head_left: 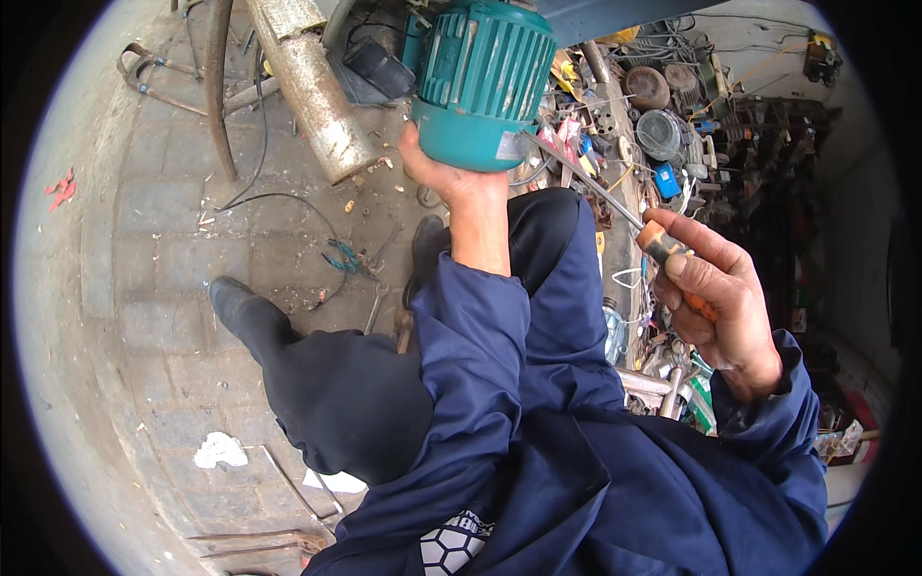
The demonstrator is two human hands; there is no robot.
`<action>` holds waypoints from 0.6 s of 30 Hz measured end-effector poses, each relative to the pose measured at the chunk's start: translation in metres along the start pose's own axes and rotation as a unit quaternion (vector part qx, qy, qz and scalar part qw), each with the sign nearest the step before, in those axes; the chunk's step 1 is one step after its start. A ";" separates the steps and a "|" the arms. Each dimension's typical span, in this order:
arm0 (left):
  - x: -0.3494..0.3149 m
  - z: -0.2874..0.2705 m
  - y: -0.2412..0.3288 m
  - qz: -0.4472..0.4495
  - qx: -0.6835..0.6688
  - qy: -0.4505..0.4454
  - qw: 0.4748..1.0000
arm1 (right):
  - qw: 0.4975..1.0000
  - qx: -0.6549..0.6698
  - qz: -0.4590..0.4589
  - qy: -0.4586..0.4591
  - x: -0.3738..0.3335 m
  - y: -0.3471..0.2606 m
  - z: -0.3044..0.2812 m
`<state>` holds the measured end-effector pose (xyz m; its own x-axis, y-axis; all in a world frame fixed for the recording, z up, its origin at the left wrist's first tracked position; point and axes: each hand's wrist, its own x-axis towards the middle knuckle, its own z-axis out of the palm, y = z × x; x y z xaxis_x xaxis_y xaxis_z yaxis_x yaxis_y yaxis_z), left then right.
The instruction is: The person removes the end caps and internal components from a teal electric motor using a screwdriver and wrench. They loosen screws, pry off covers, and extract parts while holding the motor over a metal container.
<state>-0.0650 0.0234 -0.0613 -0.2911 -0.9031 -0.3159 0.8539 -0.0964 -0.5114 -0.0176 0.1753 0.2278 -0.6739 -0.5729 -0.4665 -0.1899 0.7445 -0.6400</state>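
Note:
A green electric motor (488, 77) with a finned housing and a smooth end cover stands out at the top middle. My left hand (451, 178) supports its near end from below, the thumb up along the left side of the cover and the other fingers hidden underneath. In my right hand (715, 288) is a screwdriver (663, 245) with an orange and black handle. Its long metal shank points up and left, and the tip reaches the right edge of the motor's cover; whether it touches is hard to tell.
Left of the motor, a worn metal pipe (322, 106) slants down over the paved floor (163, 278). A cable (264, 197) and pliers-like tool (344, 257) lie nearby. Along the right spreads a heap of parts, including a blue box (667, 180) and round grey piece (658, 134). White rag (220, 450) lies lower left.

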 end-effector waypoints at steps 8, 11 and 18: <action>0.003 -0.006 -0.004 0.024 -0.002 -0.001 1.000 | 0.990 -0.107 -0.090 -0.018 0.005 0.006 -0.009; 0.005 -0.009 -0.002 0.016 -0.004 -0.029 0.999 | 0.995 -0.088 -0.052 0.004 0.005 0.004 -0.009; 0.007 -0.013 -0.003 0.003 0.015 -0.024 1.000 | 0.984 -0.148 -0.094 -0.027 0.007 -0.003 0.000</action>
<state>-0.0752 0.0225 -0.0723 -0.2657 -0.9224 -0.2804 0.8684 -0.1027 -0.4852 -0.0215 0.1686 0.2264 -0.5698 -0.7214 -0.3937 -0.5126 0.6864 -0.5159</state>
